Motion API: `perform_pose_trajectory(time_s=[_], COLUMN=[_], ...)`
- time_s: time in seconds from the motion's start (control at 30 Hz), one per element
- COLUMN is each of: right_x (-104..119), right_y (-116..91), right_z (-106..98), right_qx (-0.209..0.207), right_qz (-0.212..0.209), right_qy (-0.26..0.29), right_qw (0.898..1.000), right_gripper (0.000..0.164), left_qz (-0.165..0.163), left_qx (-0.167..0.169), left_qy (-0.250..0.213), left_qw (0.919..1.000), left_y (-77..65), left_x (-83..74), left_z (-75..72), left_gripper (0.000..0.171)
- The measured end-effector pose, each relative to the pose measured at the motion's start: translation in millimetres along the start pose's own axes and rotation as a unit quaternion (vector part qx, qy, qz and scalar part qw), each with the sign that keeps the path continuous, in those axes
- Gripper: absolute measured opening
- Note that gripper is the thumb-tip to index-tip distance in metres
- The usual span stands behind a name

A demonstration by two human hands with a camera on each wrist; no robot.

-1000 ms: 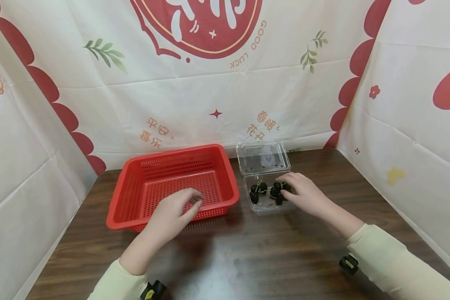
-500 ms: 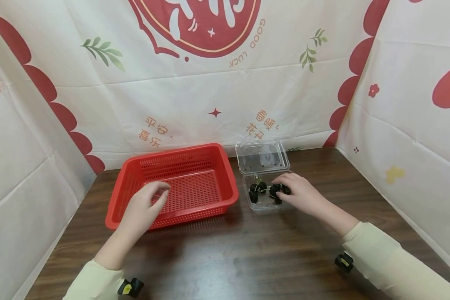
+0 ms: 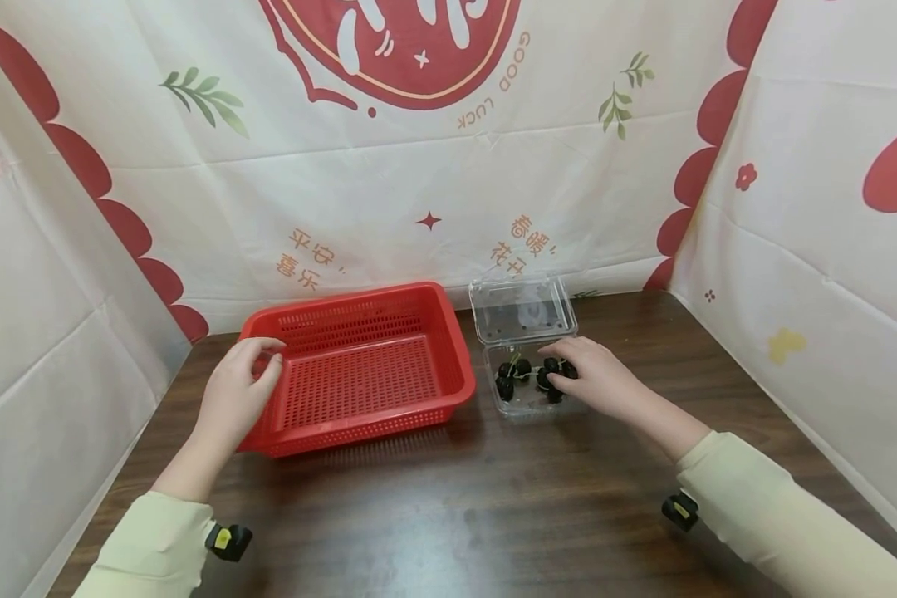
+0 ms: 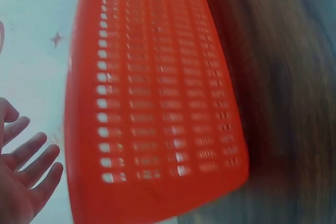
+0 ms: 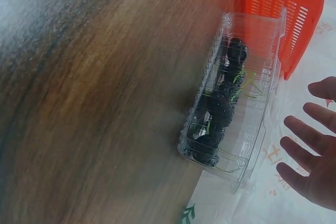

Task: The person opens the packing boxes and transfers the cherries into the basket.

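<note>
A red plastic basket [image 3: 459, 353] with perforated walls stands on the table in the head view. My left hand [image 3: 227, 399] is over its left end, fingers loosely bent and nothing in them; the left wrist view shows this hand [image 4: 23, 177] with spread fingers beside the basket wall [image 4: 126, 198]. To the right of the basket sits a clear plastic clamshell box [image 3: 522, 405], holding several black grapes [image 3: 504, 388] on thin green stems. Over the right side of that box hovers my right hand [image 3: 594, 378], which hides some grapes. Seen from the right wrist, its fingers [image 5: 304, 135] are spread and hold nothing.
The box's transparent lid [image 3: 523, 316] is flipped up toward the back cloth. A brown wooden table [image 3: 448, 515] carries everything. Printed white cloth [image 3: 359, 191] walls off the back and both sides.
My left hand has moved left, from the basket's front edge to its left end. The right hand has stayed over the grape box with only a slight shift left.
</note>
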State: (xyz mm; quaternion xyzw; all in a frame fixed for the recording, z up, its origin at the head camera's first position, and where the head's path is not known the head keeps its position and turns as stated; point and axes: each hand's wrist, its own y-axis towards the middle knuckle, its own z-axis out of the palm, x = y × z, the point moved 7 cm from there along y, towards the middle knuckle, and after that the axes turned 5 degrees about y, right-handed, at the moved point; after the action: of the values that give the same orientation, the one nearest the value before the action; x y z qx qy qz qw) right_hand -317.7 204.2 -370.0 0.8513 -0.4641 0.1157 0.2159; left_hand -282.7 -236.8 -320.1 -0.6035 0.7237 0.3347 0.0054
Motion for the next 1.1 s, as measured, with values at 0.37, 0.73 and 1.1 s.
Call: perform_pose_trajectory(time_s=[0.37,0.73,1.1], right_x=[2,0,-3], right_y=[3,5,5], right_z=[1,2,8], right_qx=[0.005,0.004,0.016], right_qz=[-0.001,0.009,0.025], right_qy=[-0.002,0.001,0.017], right_qw=[1.000,1.000,0.999], right_gripper=[0.033,0.032,0.032], left_qz=[-0.070,-0.208,-0.268], left_qx=[-0.001,0.023,0.158], left_qy=[0.070,0.063,-0.031], left_qw=[0.9951,0.9757,0.9498], left_y=[1.0,-9.2,-14.1], left_x=[42.1,72.5,85.6], left_z=[8.3,11.3,24.9], left_gripper=[0.035,0.062,0.060])
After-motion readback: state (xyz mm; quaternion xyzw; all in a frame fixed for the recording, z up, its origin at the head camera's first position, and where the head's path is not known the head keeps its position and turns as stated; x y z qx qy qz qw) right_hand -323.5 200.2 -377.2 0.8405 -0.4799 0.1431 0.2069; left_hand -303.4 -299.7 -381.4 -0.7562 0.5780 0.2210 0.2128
